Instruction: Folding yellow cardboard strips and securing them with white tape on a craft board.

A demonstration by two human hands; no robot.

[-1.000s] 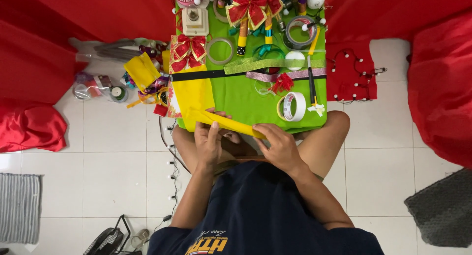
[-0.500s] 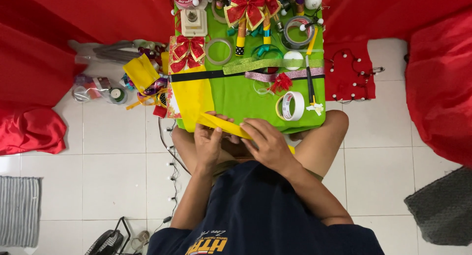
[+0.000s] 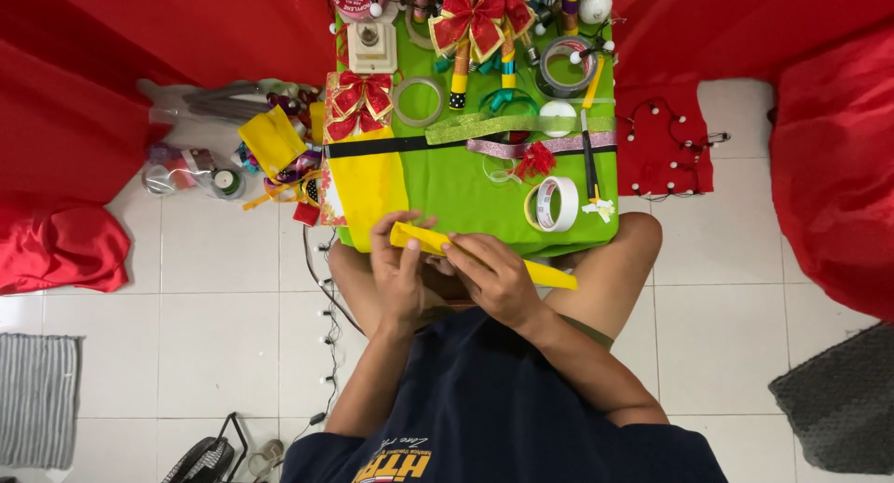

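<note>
A long folded yellow paper strip (image 3: 549, 275) lies slanted across the near edge of the green table (image 3: 466, 190). My left hand (image 3: 399, 269) pinches its left end between thumb and fingers. My right hand (image 3: 492, 276) presses on the strip's middle, fingertips close to the left hand. The strip's right end sticks out past my right hand over my knee. A wider yellow sheet (image 3: 365, 180) lies flat on the table's left side, just beyond my left hand.
A white tape roll (image 3: 557, 204) sits right of the hands. Red bows (image 3: 358, 96), ribbons, a black strip and more tape rolls crowd the table's far half. Craft scraps pile on the tiled floor at left. Red cloth surrounds the area.
The strip has come free of the yellow sheet and slid rightward, its end now past my right hand. My right hand moved left along it toward the left hand.
</note>
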